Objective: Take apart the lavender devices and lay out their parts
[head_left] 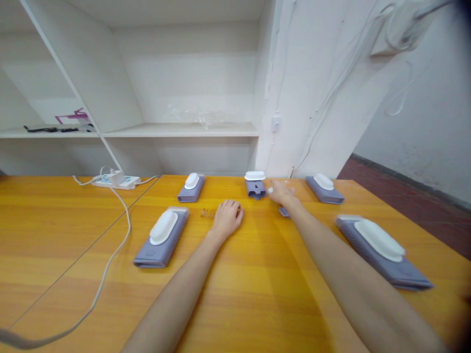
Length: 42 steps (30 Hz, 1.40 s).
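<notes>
Five purple-grey cases [174,237] on the counter [243,289] already carry white pieces [164,226], one purple part [284,212] sits below the right hand [282,192], left hand's [228,216] fingers curled, either grip can't tell.

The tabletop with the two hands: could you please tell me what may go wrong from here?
The left hand rests right beside small coiled pieces, perhaps springs; a slight sideways move might scatter them. A small lavender-grey piece lies close to the right hand, so it could be knocked aside. The right arm appears near the large lavender-grey case with a white oval top, and an outward swing might bump it.
</notes>
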Tool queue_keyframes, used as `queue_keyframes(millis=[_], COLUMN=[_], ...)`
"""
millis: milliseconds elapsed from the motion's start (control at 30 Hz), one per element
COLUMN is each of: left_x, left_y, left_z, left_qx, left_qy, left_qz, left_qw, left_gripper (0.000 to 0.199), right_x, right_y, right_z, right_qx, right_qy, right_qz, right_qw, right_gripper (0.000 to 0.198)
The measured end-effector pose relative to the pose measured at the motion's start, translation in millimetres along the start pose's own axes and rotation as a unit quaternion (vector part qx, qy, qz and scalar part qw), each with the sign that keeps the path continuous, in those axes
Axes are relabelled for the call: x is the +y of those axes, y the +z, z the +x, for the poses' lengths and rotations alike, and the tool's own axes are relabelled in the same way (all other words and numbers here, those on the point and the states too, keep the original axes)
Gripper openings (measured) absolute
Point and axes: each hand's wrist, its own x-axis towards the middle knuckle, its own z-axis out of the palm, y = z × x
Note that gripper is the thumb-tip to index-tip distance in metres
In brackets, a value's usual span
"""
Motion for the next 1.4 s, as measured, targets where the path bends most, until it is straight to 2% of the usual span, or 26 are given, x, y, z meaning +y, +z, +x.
queue_keyframes(millis=[167, 267, 367, 533, 767, 1133, 1400], left_x=[0, -1, 0, 0, 0, -1, 1], left_y=[2, 2, 1, 0, 1, 3, 1], left_z=[0, 0, 0, 1, 1, 1, 2], left_qx=[0.001, 0.006, 0.004, 0.002, 0.002, 0.008, 0.003], left_qy=[0.001, 0.001, 0.0, 0.001, 0.0, 0.003, -0.003], left_qz=[-0.002, -0.003, -0.003, -0.001, 0.0, -0.003, -0.01], left_qw=[1.0, 1.0, 1.0, 1.0, 1.0, 1.0, 1.0], left_gripper=[0.017, 0.017, 0.017, 0.017, 0.017, 0.017, 0.014], right_x=[-2, -5, -13, -27, -34, -31, -31], right_y=[-9, -15, -14, -9, -8, -1, 11], right_z=[1, 2, 3, -2, -16, -29, -53], right_qx=[0.088, 0.128, 0.109, 0.102, 0.166, 0.16, 0.212], right_qy=[0.017, -0.063, -0.157, -0.232, -0.21, -0.239, -0.281], right_qz=[0.001, 0.023, 0.031, 0.013, -0.039, -0.03, -0.017], right_qw=[0.996, 0.989, 0.981, 0.967, 0.963, 0.957, 0.936], right_gripper=[0.042, 0.045, 0.043, 0.032, 0.027, 0.024, 0.043])
